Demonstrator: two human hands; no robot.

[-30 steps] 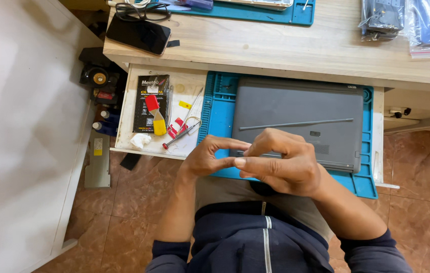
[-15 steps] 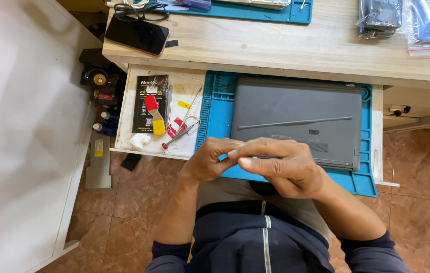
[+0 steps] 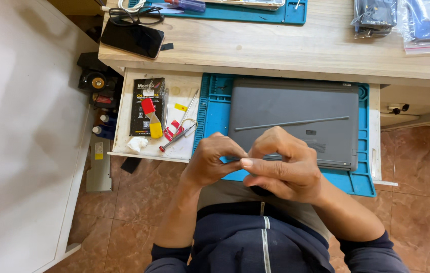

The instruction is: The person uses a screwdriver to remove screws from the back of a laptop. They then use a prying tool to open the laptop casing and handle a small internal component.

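Observation:
A closed grey laptop (image 3: 296, 114) lies upside down on a blue work mat (image 3: 214, 108), which rests on a pull-out tray under the wooden desk. My left hand (image 3: 214, 161) and my right hand (image 3: 283, 167) meet at the laptop's near edge, fingertips pinched together. The fingers hide whatever small thing sits between them. A thin dark line, perhaps a tool, shows at the fingertips, but I cannot tell what it is.
On the white tray (image 3: 124, 111) left of the mat lie a black packet (image 3: 145, 103), a red-and-yellow brush (image 3: 151, 119), a red-handled screwdriver (image 3: 177, 136) and tweezers. A black phone (image 3: 131, 38) lies on the desk (image 3: 285, 45). Bagged devices (image 3: 376, 15) sit at the far right.
Both hands have stayed at the laptop's near edge. The fingers have shifted slightly, the right index finger now stretched leftward across to the left hand's fingertips.

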